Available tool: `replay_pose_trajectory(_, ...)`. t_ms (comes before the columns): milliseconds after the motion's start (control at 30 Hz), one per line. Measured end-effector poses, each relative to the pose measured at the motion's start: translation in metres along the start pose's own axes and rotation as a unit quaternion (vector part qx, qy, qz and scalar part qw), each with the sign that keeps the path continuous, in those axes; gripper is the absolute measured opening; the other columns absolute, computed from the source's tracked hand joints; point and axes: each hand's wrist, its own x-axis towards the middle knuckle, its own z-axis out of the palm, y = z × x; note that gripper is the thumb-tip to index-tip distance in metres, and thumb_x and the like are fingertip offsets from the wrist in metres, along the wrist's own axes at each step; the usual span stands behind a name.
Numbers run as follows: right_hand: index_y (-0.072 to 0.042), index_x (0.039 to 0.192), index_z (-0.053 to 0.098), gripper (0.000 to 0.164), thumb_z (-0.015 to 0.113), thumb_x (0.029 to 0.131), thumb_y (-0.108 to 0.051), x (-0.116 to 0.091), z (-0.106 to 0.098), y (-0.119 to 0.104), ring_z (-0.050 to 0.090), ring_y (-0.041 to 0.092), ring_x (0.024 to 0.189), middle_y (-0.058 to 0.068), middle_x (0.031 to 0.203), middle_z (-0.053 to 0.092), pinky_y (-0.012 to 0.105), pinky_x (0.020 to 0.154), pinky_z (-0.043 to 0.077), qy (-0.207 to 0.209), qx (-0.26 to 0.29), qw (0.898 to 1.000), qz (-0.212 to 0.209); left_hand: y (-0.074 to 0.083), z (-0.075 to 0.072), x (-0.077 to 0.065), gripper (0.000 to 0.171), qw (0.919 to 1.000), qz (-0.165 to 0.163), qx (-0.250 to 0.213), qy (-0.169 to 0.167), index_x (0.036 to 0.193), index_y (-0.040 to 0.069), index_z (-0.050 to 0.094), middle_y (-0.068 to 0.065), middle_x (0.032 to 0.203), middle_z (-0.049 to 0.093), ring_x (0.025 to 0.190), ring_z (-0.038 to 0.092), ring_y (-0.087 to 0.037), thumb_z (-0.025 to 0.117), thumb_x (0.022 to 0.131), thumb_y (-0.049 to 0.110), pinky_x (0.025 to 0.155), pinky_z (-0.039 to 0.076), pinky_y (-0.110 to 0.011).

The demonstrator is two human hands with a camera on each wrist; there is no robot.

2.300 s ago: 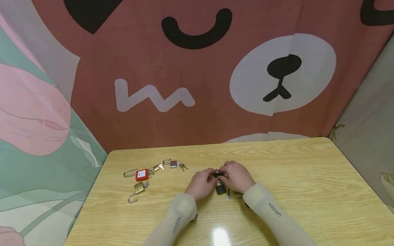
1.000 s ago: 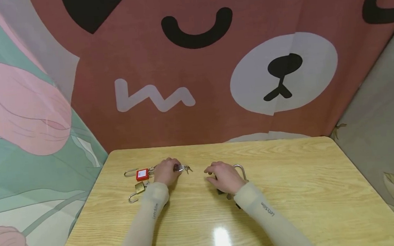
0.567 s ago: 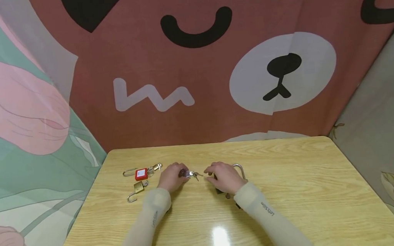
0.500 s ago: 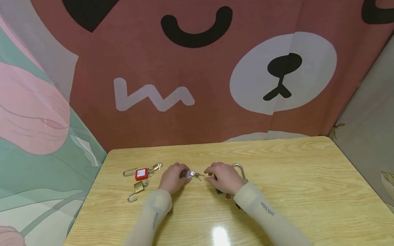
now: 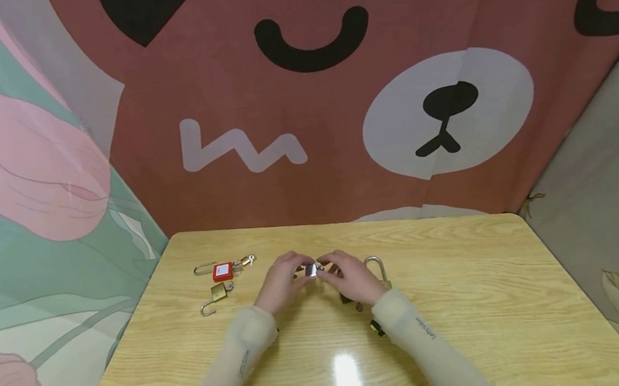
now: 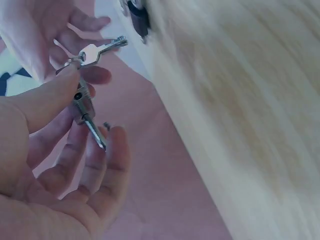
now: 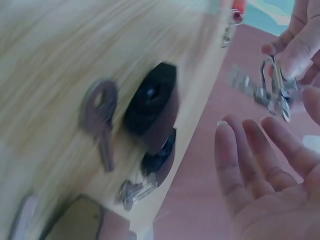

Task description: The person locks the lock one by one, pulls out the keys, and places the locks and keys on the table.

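In the head view, my left hand (image 5: 284, 283) holds a small silver padlock (image 5: 311, 270) above the table, with its thumb and fingers around the body. The left wrist view shows the thumb pressed on the padlock (image 6: 83, 106), its shackle hanging out, and a silver key (image 6: 91, 55) dangling from a ring. My right hand (image 5: 351, 279) is right beside it, fingertips near the keys. Seen from the right wrist, that hand (image 7: 270, 185) has fairly straight, spread fingers just under the keys. Below it on the table lie a black padlock (image 7: 152, 107) and a dark key (image 7: 100, 117).
On the table's left lie a red padlock (image 5: 223, 271) with its long shackle out, a brass padlock (image 5: 218, 293) with an unlatched shackle, and a tiny brass padlock (image 5: 245, 261) with keys. A large shackle (image 5: 376, 263) shows behind my right wrist.
My left hand has let go of the black padlock, picked up the silver padlock from the back left and carried it right, to my right hand. The right hand has moved slightly toward it.
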Motion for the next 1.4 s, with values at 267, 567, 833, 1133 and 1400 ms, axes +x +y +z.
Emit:
replay_pose_trajectory(267,-0.013,0.121,0.068,0.029,0.054,0.109,-0.035,-0.007,-0.007,0.001,0.07,0.022,0.102,0.001,0.109,0.072,0.034,0.083,0.058,-0.01,0.1,0.995,-0.003,0.026,-0.005,-0.007,0.029,0.999,0.025,0.007,0.036,0.118,0.016,0.074,-0.002,0.11,0.071,0.103,0.061,-0.021,0.082,0.09,0.021,0.088,0.055,-0.04)
replay_pose_trajectory(567,0.002,0.112,0.066,0.025,0.054,0.11,-0.02,-0.014,-0.013,0.001,0.073,0.023,0.092,0.015,0.103,0.072,0.045,0.086,0.063,-0.024,0.246,0.969,-0.009,0.039,0.0,-0.012,0.032,0.992,0.088,-0.003,0.091,0.118,0.014,0.074,-0.001,0.112,0.07,0.107,0.061,-0.021,0.084,0.087,0.014,0.091,0.056,-0.039)
replay_pose_trajectory(833,0.003,0.108,0.065,0.026,0.054,0.11,-0.021,-0.021,-0.02,0.0,0.069,0.022,0.075,0.015,0.088,0.071,0.042,0.073,0.062,0.009,0.269,0.963,-0.005,0.037,0.002,-0.011,0.024,0.9722,0.087,-0.145,0.162,0.115,0.012,0.072,-0.004,0.125,0.06,0.108,0.065,-0.02,0.076,0.093,0.004,0.092,0.06,-0.035)
replay_pose_trajectory(1133,0.005,0.11,0.064,0.03,0.053,0.11,-0.023,-0.026,-0.023,0.003,0.069,0.017,0.073,0.016,0.088,0.071,0.04,0.074,0.062,0.012,0.291,0.956,0.012,0.033,0.003,-0.01,0.023,0.9598,0.047,-0.243,0.132,0.111,0.007,0.074,-0.007,0.124,0.066,0.118,0.067,-0.025,0.074,0.091,-0.005,0.096,0.058,-0.026)
replay_pose_trajectory(1400,0.007,0.113,0.063,0.03,0.05,0.111,-0.021,-0.027,-0.03,0.001,0.068,0.018,0.073,0.011,0.087,0.069,0.045,0.079,0.061,0.033,0.319,0.947,0.032,0.033,0.004,-0.012,0.018,0.9636,0.036,-0.245,0.102,0.108,0.01,0.076,-0.01,0.117,0.074,0.107,0.073,-0.023,0.078,0.091,0.003,0.091,0.061,-0.029)
